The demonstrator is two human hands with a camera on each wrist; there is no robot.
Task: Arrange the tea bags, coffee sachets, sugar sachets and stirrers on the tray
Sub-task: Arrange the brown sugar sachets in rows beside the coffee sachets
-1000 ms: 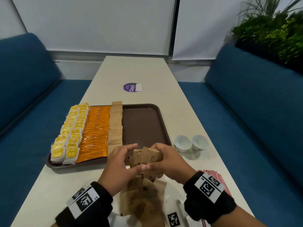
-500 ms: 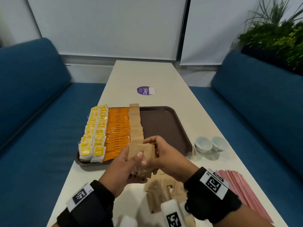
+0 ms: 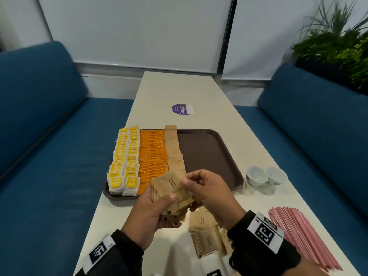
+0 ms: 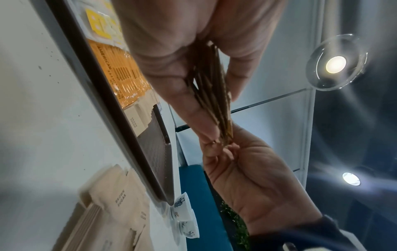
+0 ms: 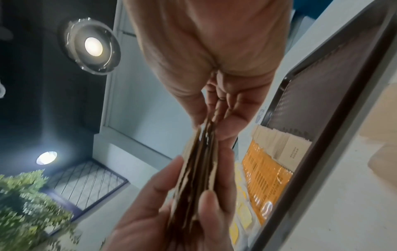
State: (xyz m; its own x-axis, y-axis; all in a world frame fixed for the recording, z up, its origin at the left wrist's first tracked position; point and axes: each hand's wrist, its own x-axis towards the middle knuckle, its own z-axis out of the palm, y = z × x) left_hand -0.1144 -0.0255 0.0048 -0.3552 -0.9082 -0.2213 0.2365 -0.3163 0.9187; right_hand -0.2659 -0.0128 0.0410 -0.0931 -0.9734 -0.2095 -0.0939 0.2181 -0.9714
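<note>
left hand (image 3: 153, 212) clamps the brown sugar stack (image 3: 171, 193); right hand (image 3: 207, 191) pinches its far edge. square the edges inside that pinch before laying them beside the tray (image 3: 209, 154) row.

Black sleeves (image 3: 123, 253), seemingly coded white wristbands (image 3: 264, 232)

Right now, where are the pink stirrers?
In the head view, the pink stirrers lie fanned on the table at near right, off the tray, beyond the right hand.

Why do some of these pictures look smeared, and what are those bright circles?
Wrist views: the circles are ceiling lamps, flaring. Left wrist view: the brown sugar sachets are smeared. Right wrist view: the plant is blurred. Head view: sharper, "BROWN SUGAR" readable.
</note>
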